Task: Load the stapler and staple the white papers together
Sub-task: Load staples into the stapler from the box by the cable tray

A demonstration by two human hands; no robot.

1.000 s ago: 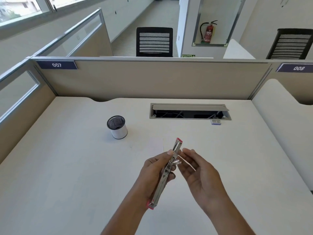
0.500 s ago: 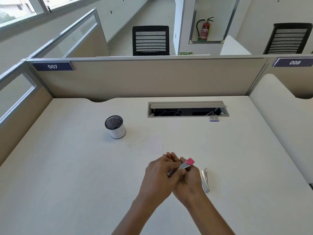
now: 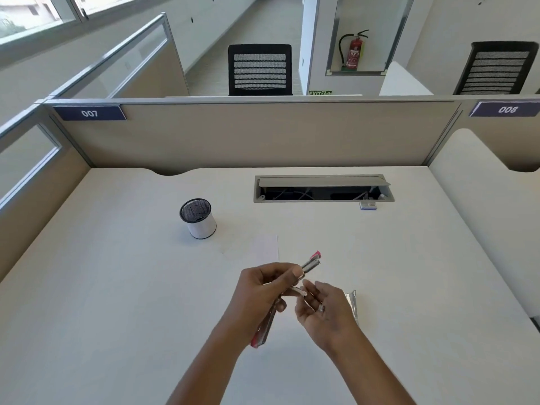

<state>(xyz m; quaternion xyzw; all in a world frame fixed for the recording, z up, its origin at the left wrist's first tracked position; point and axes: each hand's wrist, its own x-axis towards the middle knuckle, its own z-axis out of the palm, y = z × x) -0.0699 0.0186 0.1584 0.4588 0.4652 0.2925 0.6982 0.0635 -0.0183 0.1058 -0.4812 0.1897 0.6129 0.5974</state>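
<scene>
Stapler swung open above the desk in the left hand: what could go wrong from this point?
1. The left hand grips the open stapler mid-body only; it could snap shut on the right hand's fingers at the hinge.
2. The staple strip lies loose on the desk beside the right hand; the wrist could knock it.
3. The white papers lie unweighted.

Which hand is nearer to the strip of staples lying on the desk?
Right. The right hand sits just left of the staple strip, almost overlapping it in this view. The left hand, holding the opened stapler, lies farther left, beyond the right hand.
</scene>
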